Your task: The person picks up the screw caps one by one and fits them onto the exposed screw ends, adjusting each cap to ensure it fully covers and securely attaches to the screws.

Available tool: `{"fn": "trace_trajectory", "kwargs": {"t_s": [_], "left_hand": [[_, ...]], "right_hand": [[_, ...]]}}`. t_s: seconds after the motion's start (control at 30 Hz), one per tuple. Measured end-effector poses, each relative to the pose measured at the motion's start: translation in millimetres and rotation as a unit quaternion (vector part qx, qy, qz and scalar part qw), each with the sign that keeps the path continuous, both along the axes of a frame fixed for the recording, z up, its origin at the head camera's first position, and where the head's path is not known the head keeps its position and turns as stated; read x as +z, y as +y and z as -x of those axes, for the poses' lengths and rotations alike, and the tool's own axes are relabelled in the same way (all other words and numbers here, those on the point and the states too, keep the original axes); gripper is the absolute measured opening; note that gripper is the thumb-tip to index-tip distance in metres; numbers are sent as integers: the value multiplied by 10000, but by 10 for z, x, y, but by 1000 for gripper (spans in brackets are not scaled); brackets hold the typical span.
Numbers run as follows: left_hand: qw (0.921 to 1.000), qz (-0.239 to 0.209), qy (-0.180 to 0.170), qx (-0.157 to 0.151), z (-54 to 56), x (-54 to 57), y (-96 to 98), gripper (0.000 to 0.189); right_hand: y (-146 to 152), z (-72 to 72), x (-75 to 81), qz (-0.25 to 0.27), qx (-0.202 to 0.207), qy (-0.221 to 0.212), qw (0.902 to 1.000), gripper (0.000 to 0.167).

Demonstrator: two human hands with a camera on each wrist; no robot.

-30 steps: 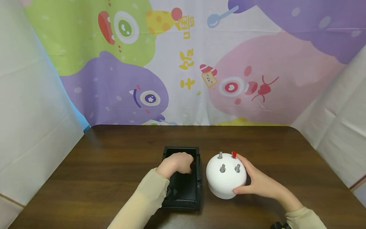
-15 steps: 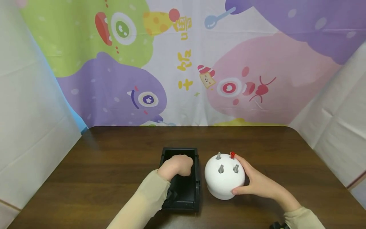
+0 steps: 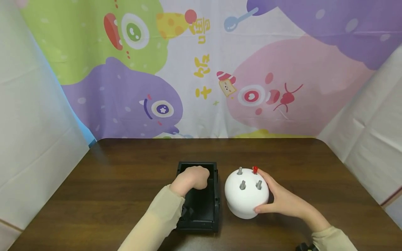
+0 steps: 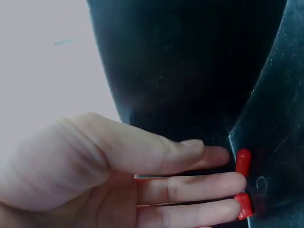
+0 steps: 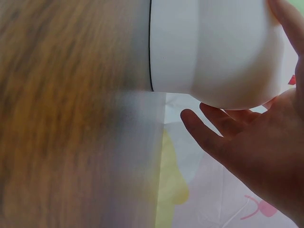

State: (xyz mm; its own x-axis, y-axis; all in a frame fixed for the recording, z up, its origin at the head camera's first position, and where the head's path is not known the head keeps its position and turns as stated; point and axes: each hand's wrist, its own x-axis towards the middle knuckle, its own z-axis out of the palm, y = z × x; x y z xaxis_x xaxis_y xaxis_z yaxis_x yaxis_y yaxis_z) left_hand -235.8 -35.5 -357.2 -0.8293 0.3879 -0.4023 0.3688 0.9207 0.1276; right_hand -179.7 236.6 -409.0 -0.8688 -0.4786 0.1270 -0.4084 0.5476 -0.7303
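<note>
My left hand (image 3: pixel 194 177) reaches down into a black rectangular tray (image 3: pixel 216 212). In the left wrist view its fingers are straight, with the thumb lying along the index finger. Two small red caps (image 4: pixel 243 162) lie in the tray right at the fingertips (image 4: pixel 232 181). To the tray's right stands a white round-topped body (image 3: pixel 246 204), with several threaded metal posts (image 3: pixel 243 185) on its top. A red cap (image 3: pixel 255 169) sits on the far right post. My right hand (image 3: pixel 282 200) holds the white body from its right side, thumb in front and fingers behind.
The tray and white body stand on a dark brown wooden table (image 3: pixel 132 167). Behind it hangs a cartoon-printed cloth (image 3: pixel 201 115), and white cloth (image 3: pixel 41 122) covers the left side. A small dark object (image 3: pixel 188 212) shows beside the left sleeve.
My left hand has shifted slightly toward the tray's far end and a little left. The right hand and white body keep their place, while the head view has shifted slightly.
</note>
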Motion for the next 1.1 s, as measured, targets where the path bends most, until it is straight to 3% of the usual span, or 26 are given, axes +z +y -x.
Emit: {"fn": "trace_trajectory", "kwargs": {"t_s": [0.77, 1.1], "left_hand": [[9999, -61, -135, -64, 3, -84, 0, 21], [9990, -271, 305, -186, -25, -46, -12, 18]], "right_hand": [[-6, 7, 4, -29, -1, 29, 10000, 104], [-7, 8, 0, 30, 17, -37, 10000, 104]]}}
